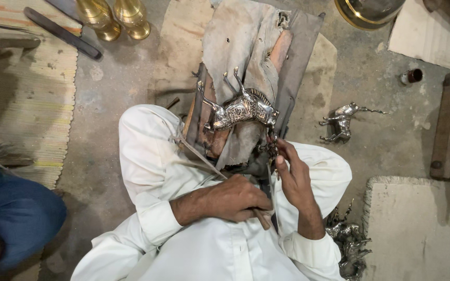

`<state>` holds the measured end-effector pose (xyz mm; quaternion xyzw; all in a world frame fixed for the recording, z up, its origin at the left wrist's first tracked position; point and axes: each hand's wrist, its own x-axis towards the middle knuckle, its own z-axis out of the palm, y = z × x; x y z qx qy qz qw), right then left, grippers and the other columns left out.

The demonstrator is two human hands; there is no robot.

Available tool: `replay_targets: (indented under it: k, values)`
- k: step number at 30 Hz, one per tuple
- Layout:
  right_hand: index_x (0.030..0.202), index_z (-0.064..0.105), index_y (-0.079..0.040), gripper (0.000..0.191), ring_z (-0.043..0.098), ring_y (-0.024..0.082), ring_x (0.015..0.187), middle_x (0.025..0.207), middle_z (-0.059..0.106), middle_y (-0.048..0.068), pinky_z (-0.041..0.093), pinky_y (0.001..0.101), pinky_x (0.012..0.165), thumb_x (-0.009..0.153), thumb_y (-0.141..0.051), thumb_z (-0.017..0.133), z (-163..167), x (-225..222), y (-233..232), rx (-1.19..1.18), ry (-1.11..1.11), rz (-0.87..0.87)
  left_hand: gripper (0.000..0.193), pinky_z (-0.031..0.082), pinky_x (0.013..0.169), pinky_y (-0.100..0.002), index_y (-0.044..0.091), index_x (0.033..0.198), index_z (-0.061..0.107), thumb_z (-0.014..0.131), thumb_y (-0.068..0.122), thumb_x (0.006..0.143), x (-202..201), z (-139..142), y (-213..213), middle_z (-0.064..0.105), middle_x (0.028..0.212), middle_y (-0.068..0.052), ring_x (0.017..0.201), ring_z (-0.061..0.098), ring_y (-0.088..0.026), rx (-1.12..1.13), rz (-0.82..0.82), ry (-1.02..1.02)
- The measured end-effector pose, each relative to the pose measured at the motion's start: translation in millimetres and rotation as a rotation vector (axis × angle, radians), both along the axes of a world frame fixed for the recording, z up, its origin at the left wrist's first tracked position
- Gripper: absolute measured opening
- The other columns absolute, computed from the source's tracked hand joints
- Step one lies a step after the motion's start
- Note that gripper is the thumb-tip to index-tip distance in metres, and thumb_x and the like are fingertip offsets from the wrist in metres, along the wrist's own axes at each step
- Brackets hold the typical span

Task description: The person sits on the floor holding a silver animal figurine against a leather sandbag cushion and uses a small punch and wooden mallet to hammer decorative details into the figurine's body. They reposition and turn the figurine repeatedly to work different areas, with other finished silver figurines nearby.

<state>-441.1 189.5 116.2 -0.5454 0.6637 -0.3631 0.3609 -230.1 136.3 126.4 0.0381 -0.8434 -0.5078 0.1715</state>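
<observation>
A shiny silver metal horse figurine [240, 108] lies on a worn cloth-covered wooden block [246, 57] between my knees. My left hand [235, 198] is closed around a thin wooden-handled tool [261, 217] just below the block. My right hand [292, 174] pinches the figurine's lower end near its head at the block's near edge, fingers bent around the metal. Both arms are in white sleeves.
A second silver horse [342, 122] lies on the concrete floor to the right. Several more are piled [350, 242] by my right elbow. Brass vessels [113, 15] stand at the top left, a mat [27, 93] at left, and another person's blue-clad leg [16, 213] at lower left.
</observation>
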Motion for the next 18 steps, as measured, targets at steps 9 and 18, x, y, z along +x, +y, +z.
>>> replay_targets:
  k: [9, 18]
  values:
    - [0.142, 0.058, -0.001, 0.044, 0.049, 0.038, 0.146, 0.15, 0.056, 0.024, 0.037, 0.0417, 0.12, 0.104, -0.02, 0.049, -18, -9, 35, -0.064, 0.013, 0.165, 0.019, 0.055, 0.072, -0.042, 0.004, 0.1, 0.068, 0.073, 0.009, 0.082, -4, 12, -6, 0.071, 0.098, -0.008, 0.091, 0.072, -0.03, 0.036, -0.003, -0.008]
    - [0.101, 0.072, -0.004, 0.025, 0.064, 0.034, 0.112, 0.124, 0.067, 0.014, 0.049, 0.0422, 0.092, 0.075, -0.003, 0.07, -6, -28, 40, 0.088, 0.264, 0.275, 0.02, 0.055, 0.069, -0.043, 0.004, 0.103, 0.069, 0.077, 0.016, 0.088, 3, 12, -12, 0.071, 0.097, -0.009, 0.088, 0.072, -0.031, -0.001, 0.12, -0.012]
